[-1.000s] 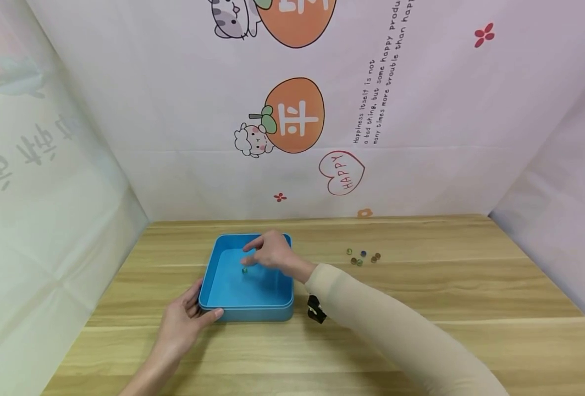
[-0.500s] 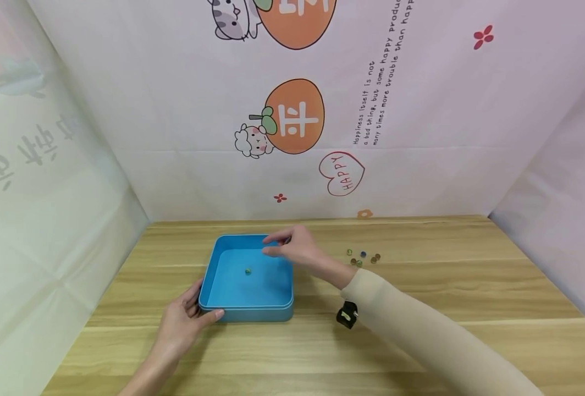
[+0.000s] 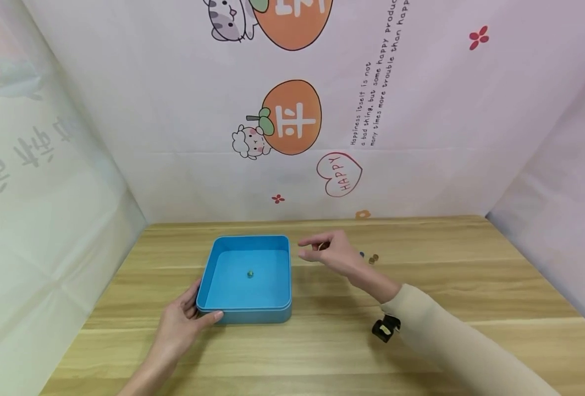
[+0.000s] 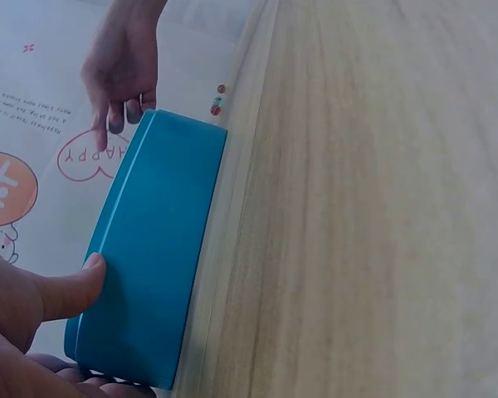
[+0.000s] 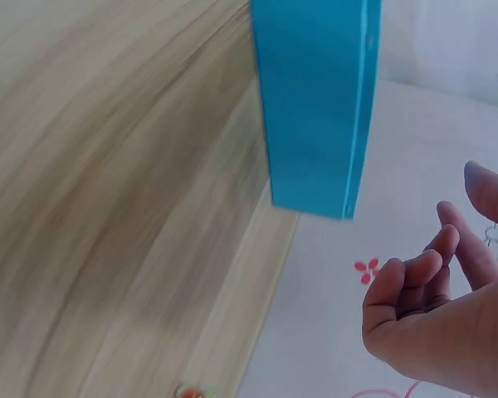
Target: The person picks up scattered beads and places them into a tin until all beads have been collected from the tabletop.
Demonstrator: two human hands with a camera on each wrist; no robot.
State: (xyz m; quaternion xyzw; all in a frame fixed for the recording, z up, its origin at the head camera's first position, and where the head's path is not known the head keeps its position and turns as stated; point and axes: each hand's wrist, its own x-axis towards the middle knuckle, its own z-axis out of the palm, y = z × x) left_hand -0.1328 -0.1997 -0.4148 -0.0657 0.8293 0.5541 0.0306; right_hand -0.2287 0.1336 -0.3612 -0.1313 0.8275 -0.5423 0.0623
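A square blue open-topped box (image 3: 258,317) rests on the table, one small green marble (image 3: 250,274) on its floor. My left hand (image 3: 180,325) grips the box's near-left corner, thumb on the front wall and fingers round the left side; the left wrist view shows the thumb of this hand (image 4: 33,303) against the blue wall (image 4: 149,249). Just right of the box, my right hand (image 3: 341,256) hangs in the air with thumb and index finger apart. In the right wrist view this hand (image 5: 448,319) shows no object, its other fingers curled in.
Beyond the right hand lie a blue marble (image 3: 362,254) and brown marbles (image 3: 373,259); the hand covers part of that area. A black wrist device (image 3: 385,328) hangs below the right sleeve. Printed white cloth (image 3: 198,181) stands along the table's back edge and both sides.
My right hand has moved from above the box out past its right side, toward the loose marbles. The marble inside has rolled slightly right. My left hand keeps its hold.
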